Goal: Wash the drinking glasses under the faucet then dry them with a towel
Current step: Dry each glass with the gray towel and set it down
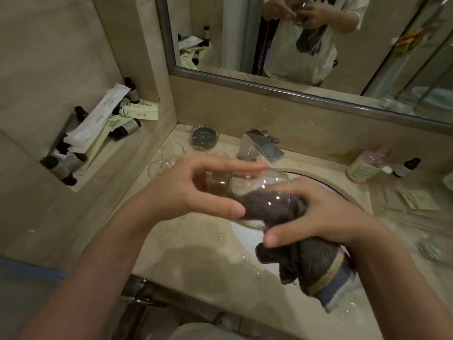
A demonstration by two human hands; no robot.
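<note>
A clear drinking glass (255,184) lies on its side in the air above the sink (247,235). My left hand (193,190) grips its base end, thumb below and fingers over the top. A dark grey towel (316,263) is stuffed into the glass mouth and hangs down to the right. My right hand (318,214) grips the towel at the rim, fingers partly inside. Three more clear glasses (171,149) stand on the counter left of the chrome faucet (259,148). No water is seen running.
A glass dish (204,136) with a dark insert sits behind the glasses. The wall niche (98,133) at left holds small dark bottles and paper packets. A soap bottle (365,165), a small dropper bottle (405,168) and packets lie right of the sink. The mirror spans the back wall.
</note>
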